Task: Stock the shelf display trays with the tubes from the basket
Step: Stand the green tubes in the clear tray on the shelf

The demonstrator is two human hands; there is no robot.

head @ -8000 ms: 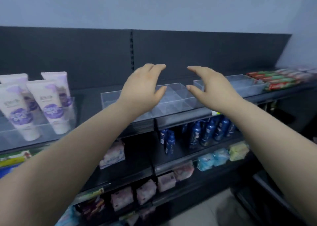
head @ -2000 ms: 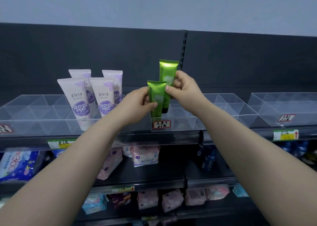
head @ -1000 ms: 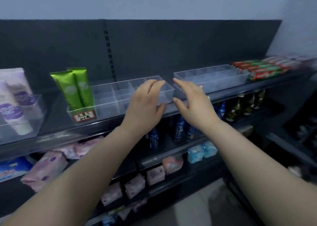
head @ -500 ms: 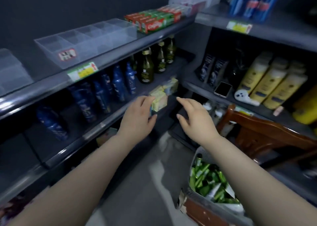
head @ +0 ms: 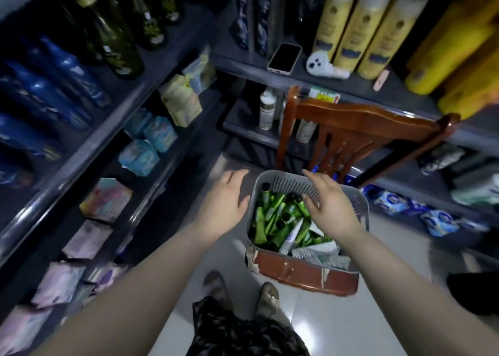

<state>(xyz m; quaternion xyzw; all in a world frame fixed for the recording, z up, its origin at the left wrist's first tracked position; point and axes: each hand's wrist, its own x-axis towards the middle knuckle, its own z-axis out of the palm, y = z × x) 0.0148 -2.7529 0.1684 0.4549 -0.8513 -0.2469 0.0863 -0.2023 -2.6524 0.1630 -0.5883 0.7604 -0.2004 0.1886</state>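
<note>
Grey basket (head: pixel 360 207) sits on the worn brown seat (head: pixel 302 273) of a wooden chair (head: pixel 364 123); the chair back rises just behind the basket. Inside the basket is a heap of green tubes (head: pixel 272 215) with black caps, lying every way and filling its left and far parts. A few white tubes (head: pixel 316 253) lie against its near rim.

Left hand (head: pixel 224 207) hovers just left of the basket, outside the rim, palm down over the floor (head: pixel 337 323) — fingers (head: pixel 236 174) straight and spread wide, holding nothing. Right hand (head: pixel 330 209) is above the basket, over its far right part, palm down. Its fingers (head: pixel 310 176) are spread and lightly bent, with nothing in them. The thumb points down toward the green tubes; whether it touches them I cannot tell.

Beyond the basket, on a shelf past the chair back, a phone (head: pixel 284 58) lies flat. Tall yellow bottles (head: pixel 359 23) stand beyond the basket and to its right. Left of the basket, on dark shelving, are soft blue packs (head: pixel 145 145); farther left and higher are dark blue bottles (head: pixel 54 85) and green glass bottles (head: pixel 116 39). Nearer than the basket, two sandalled feet (head: pixel 267 296) stand on the pale floor.
</note>
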